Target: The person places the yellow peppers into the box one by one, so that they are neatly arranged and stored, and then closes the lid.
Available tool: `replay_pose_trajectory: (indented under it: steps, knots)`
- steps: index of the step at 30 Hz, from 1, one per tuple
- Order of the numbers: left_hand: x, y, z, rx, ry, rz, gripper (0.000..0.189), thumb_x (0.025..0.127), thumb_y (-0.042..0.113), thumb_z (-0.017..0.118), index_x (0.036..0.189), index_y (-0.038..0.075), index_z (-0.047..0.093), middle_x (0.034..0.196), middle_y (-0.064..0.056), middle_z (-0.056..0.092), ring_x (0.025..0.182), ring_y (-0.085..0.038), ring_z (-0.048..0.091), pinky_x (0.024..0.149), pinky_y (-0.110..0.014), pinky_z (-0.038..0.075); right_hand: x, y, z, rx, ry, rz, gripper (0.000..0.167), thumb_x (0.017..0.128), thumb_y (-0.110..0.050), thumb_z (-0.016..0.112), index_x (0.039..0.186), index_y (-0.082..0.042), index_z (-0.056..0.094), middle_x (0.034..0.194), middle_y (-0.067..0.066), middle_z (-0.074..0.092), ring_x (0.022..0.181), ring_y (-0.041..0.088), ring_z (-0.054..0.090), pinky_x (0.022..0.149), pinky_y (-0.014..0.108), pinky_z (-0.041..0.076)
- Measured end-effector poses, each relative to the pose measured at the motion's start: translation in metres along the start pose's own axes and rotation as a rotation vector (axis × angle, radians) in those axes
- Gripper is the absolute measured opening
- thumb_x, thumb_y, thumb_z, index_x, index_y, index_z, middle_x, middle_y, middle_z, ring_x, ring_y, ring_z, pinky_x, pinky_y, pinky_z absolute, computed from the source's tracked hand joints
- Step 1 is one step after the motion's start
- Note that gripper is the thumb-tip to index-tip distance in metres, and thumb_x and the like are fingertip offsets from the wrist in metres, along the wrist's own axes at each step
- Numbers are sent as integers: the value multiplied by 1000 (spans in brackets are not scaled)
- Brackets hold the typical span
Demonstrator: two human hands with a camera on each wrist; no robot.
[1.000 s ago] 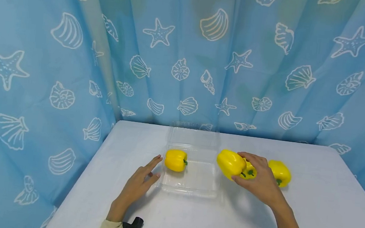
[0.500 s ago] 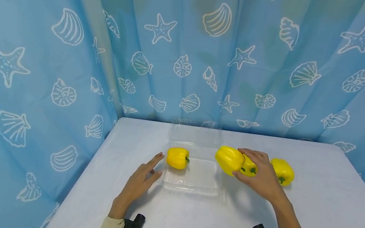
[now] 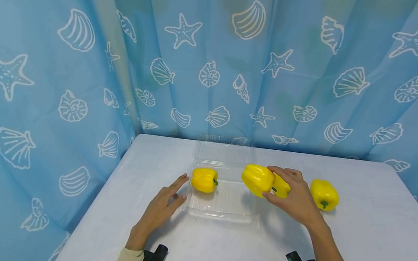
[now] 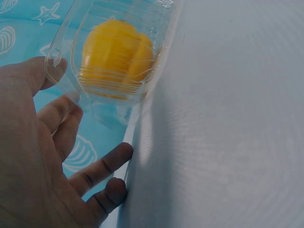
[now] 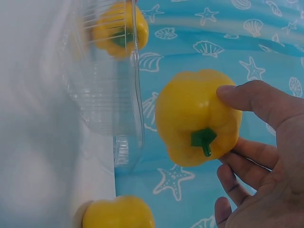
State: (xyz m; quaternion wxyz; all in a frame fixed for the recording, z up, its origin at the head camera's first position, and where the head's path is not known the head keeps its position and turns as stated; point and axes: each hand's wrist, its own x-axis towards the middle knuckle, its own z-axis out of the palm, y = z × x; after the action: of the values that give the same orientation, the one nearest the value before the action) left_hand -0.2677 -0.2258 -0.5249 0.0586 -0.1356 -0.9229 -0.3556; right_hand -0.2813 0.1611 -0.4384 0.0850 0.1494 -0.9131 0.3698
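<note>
A blue curtain (image 3: 293,88) printed with white shells and starfish hangs behind and to the left of a white-covered table (image 3: 230,252). On the table stands a clear plastic container (image 3: 232,201), its lid (image 3: 223,153) laid back toward 12 o'clock. Directions run from the container's centre in the head view. Inside it, toward 10 o'clock, lies pepper 1 (image 3: 203,180), yellow, its green stem facing 3 o'clock. The left hand (image 3: 163,204), between 8 and 9 o'clock, has its fingers spread and relaxed, tips at the container's rim; whether they press it I cannot tell. At 3 o'clock, the right hand (image 3: 294,195) grasps pepper 2 (image 3: 257,180) between thumb and fingers. Pepper 2 is raised toward 2 o'clock, apart from the container's wall in the right wrist view. Pepper 3 (image 3: 281,188) is partly hidden behind it; pepper 4 (image 3: 324,194) rests further out at 3 o'clock. Both beige sleeves carry black mounts (image 3: 155,254).
</note>
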Motion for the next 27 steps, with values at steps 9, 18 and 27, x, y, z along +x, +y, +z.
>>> replay_pose_trajectory:
  steps: [9, 18, 27]
  knots:
    - [1, -1, 1, 1, 5, -9, 55, 103, 45, 50, 156, 39, 35, 159, 23, 27, 96, -11, 50, 77, -36, 42, 8, -2, 6, 14, -16, -16, 70, 82, -31, 84, 144, -17, 55, 136, 14, 54, 127, 36, 38, 96, 71, 35]
    - [-3, 1, 1, -7, 6, -2, 55, 103, 45, 51, 156, 38, 35, 159, 21, 28, 95, -11, 50, 76, -36, 43, 14, 0, 12, 39, -45, -30, 70, 82, -27, 84, 145, -18, 54, 135, 14, 54, 125, 35, 38, 95, 69, 37]
    - [0, 1, 0, -13, -5, -17, 55, 104, 42, 51, 156, 39, 34, 159, 25, 26, 96, -12, 50, 77, -37, 42, 20, -2, 12, 31, -61, -49, 70, 81, -26, 84, 144, -17, 54, 138, 14, 54, 128, 37, 38, 95, 69, 38]
